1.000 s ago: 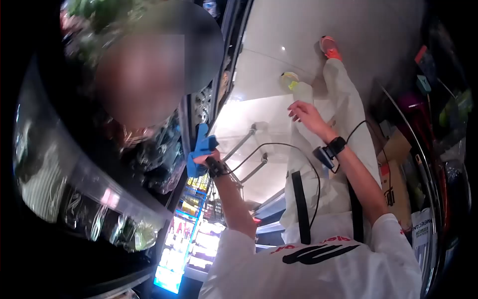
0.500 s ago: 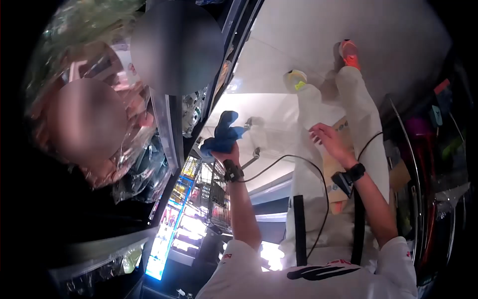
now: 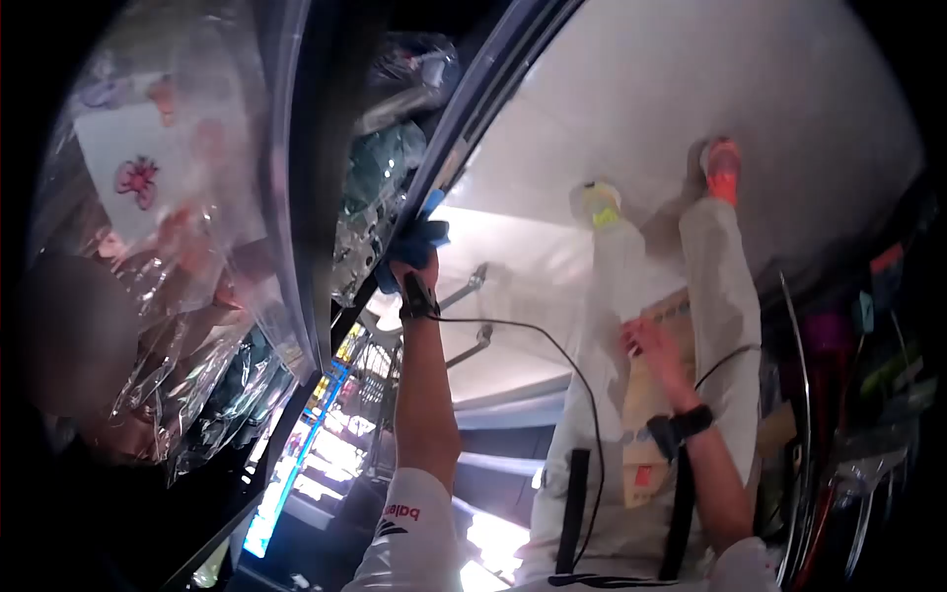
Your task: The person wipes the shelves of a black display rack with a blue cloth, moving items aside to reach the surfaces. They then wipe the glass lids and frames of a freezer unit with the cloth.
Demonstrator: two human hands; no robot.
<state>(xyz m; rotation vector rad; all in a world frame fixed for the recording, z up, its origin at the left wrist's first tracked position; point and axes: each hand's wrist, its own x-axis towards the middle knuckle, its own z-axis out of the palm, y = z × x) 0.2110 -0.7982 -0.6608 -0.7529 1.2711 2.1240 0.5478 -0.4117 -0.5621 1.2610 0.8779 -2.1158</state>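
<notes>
My left hand (image 3: 407,273) is raised and shut on a blue cloth (image 3: 422,235), which presses against the dark edge rail of a shelf (image 3: 472,116). A black wrist strap with a cable sits on that wrist. My right hand (image 3: 652,344) hangs lower at the right, fingers spread and holding nothing, in front of my white trouser leg and just above a brown cardboard box (image 3: 639,400). It wears a black wrist strap too.
Goods wrapped in clear plastic (image 3: 168,247) fill the shelves at the left. A wire cart (image 3: 380,395) stands below my left arm. My feet, in a yellow shoe (image 3: 597,202) and an orange shoe (image 3: 723,168), stand on the pale floor. Colourful goods (image 3: 873,326) line the right side.
My left hand with the blue cloth has gone up and forward onto the shelf's edge rail. My right hand has dropped lower toward the cardboard box. The view has swung toward the shelves.
</notes>
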